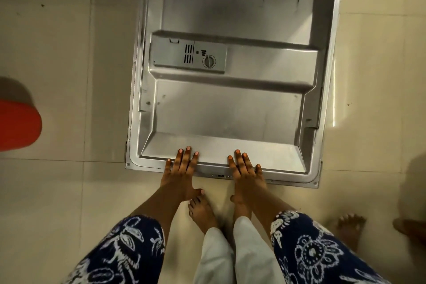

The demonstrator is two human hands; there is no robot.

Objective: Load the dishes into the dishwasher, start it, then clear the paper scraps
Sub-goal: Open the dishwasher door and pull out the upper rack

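**Hands flat on rim of lowered dishwasher door**

Dishwasher door [230,104] lies flat, inner steel face up, detergent box [187,55] on its left half. Left hand [182,168] and right hand [246,173] sit side by side on the near rim, near its middle, with a gap between them. Fingers [187,157] are straight and slightly spread, laid palm-down over the rim onto the sloped inner face. Thumbs [198,191] hang off the outer edge. Neither hand grips anything.

The centred two-hand placement looks meant to keep the door level. That could be easing it onto its stop or getting ready to lift it shut; can't tell which.

No dishes, racks or paper scraps are in view, and the tub is cut off at the top, so loading progress can't be judged.

The person stands barefoot, foot [202,212] just short of the door edge. A red rounded thing [18,124] sits on the tiled floor [69,76], well left of the door.
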